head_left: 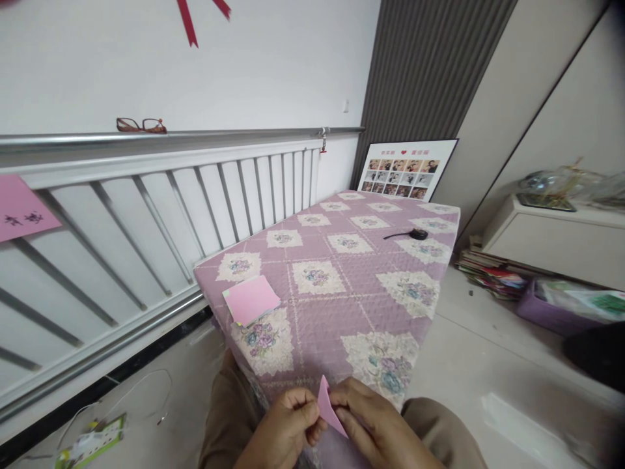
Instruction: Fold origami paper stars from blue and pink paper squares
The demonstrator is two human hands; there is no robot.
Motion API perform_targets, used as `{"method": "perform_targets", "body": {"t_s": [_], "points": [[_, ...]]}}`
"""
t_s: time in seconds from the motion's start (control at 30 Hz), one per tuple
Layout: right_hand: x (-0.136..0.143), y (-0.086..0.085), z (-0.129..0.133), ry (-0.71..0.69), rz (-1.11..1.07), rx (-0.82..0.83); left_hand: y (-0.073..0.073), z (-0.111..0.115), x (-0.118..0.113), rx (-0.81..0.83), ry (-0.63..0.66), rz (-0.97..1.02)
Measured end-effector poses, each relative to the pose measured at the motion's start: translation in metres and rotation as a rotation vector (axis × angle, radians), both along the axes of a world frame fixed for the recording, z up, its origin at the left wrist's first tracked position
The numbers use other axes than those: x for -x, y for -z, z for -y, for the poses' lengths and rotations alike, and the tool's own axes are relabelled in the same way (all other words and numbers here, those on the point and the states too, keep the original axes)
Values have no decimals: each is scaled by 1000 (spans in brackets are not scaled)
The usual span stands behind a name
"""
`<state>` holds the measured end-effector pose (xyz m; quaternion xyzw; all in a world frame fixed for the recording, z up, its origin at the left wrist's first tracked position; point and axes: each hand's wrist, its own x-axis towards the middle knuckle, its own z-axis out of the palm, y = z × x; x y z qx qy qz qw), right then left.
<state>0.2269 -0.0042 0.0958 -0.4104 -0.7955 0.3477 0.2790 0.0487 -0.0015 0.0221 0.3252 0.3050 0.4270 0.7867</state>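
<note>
Between my hands, just over the near edge of the table, is a small folded piece of pink paper (328,409). My left hand (291,423) pinches its left side with thumb and fingers. On the other side, my right hand (368,417) grips the paper, with its fingertips partly hidden behind it. A stack of pink paper sheets (251,300) lies on the table's left side, a little beyond my left hand. Both hands are closed on the one piece.
A purple floral cloth covers the table (336,306). A black round object with a strap (418,234) lies toward its far right. A white radiator (161,215) runs along the left, with glasses (141,125) on the pipe above. A purple bin (551,312) stands right.
</note>
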Motion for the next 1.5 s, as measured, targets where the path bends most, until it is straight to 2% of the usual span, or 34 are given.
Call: {"method": "perform_targets", "body": {"t_s": [0.17, 0.37, 0.43, 0.53, 0.6, 0.67, 0.8, 0.93, 1.17, 1.27, 1.4, 1.5], "points": [[-5, -10, -1, -147, 87, -61, -2, 1, -1, 60, 20, 71], [-1, -16, -2, -135, 153, -121, 1, 5, -9, 84, 96, 117], [0, -15, -4, -123, 141, -153, 3, 6, -9, 59, 131, 94], [-2, -14, -5, -141, 98, -151, 2, 3, -4, -75, 117, -41], [-5, -15, -5, -156, 57, -126, -5, -1, 3, -206, 60, -183], [-6, -16, -5, -154, 22, -90, -18, -3, 9, -336, 18, -299], [-9, -13, -2, -118, 4, -24, -50, -5, 10, -577, 102, -443], [-12, -4, 0, -84, -15, 13, -63, -5, 4, -680, 78, -543], [-17, -3, 3, -37, -35, 48, -64, -4, 1, -721, 48, -543], [-14, -2, 5, 36, -102, 72, -63, -3, -2, -724, 7, -548], [-7, 7, 7, 202, -190, 171, -54, -2, -10, -644, -72, -508], [-3, 16, 6, 269, -252, 229, -45, 0, -17, -543, -120, -449]]}}
